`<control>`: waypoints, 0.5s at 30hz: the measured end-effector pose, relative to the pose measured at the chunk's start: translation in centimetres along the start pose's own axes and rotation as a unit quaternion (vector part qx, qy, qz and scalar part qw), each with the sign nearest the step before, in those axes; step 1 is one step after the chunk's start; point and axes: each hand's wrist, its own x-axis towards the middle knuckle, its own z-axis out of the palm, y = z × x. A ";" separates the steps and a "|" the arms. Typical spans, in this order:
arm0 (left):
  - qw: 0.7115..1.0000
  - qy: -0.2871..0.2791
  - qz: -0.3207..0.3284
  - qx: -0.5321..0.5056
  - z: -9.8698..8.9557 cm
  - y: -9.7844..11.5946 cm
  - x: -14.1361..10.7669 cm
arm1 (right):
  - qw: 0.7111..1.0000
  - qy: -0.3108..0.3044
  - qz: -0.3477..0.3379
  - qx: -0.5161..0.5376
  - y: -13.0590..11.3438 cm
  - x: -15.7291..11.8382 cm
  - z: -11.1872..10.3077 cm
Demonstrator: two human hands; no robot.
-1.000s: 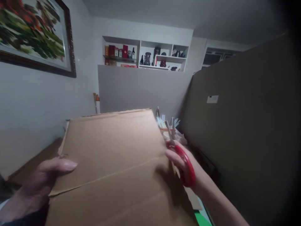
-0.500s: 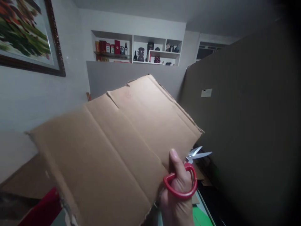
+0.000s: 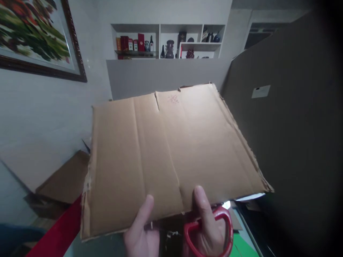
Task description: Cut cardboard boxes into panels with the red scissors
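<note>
Pinching one broad, brown, creased corrugated-cardboard sheet (image 3: pixel 163 153) by its near edge: the bare left hand (image 3: pixel 142 232) and the bare right hand (image 3: pixel 211 230), side by side, each with one thumb pressed flat on the upper face. Impossible to tell how the fingers press below, hidden under the cardboard. Raised ahead of the grip and sloping away from it, with one short slit and one faint reddish scrawl at the far edge. Carried too at the right hand, one pair of scissors with a glossy red looped handle (image 3: pixel 229 230), ringed around the thumb, with blades mostly hidden beneath the sheet.

Left of the grip, one flat red strip (image 3: pixel 60 226); right of it, one bright green sheet (image 3: pixel 243 244). Well beyond the grip, one white recessed shelving unit (image 3: pixel 159 39). Held in its left compartment, on a glass shelf: several red and orange boxes (image 3: pixel 141 42), one small bluish vase (image 3: pixel 147 45) and one dark bottle (image 3: pixel 151 44). Held in its middle compartment: one more dark bottle (image 3: pixel 163 52), one grey vase (image 3: pixel 169 49) and one black box (image 3: pixel 182 37).
</note>
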 end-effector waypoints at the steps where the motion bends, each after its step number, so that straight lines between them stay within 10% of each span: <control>1: 1.000 0.008 -0.003 -0.015 -0.2 0.3 0.4 | 1.000 0.015 -0.001 -0.009 0.0 0.0 0.0; 15: 0.999 0.017 -0.015 0.030 -1.5 2.2 1.6 | 0.989 -0.032 0.119 -0.082 0.9 0.3 -2.0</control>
